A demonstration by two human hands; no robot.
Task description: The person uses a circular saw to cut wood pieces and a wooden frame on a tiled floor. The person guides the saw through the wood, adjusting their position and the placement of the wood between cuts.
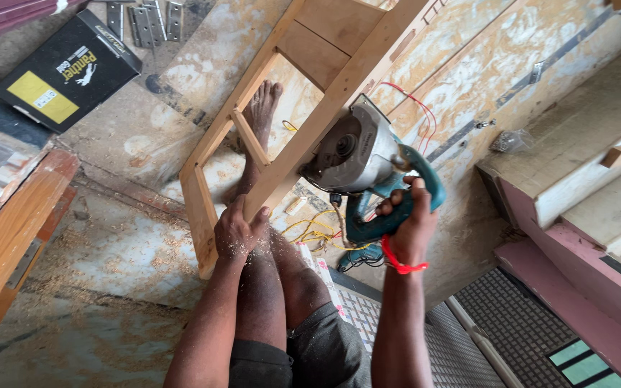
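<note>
Wooden frame [282, 136] edge meets saw [357, 154]; right hand [407, 223] grips.

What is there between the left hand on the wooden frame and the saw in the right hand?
In the head view, only the frame's own rail runs from the left hand up to the circular saw held by the right hand; nothing else lies on it.

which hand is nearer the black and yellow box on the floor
Left. The left hand grips the wooden frame, below and right of the box; the right hand holds the saw, farther right.
</note>
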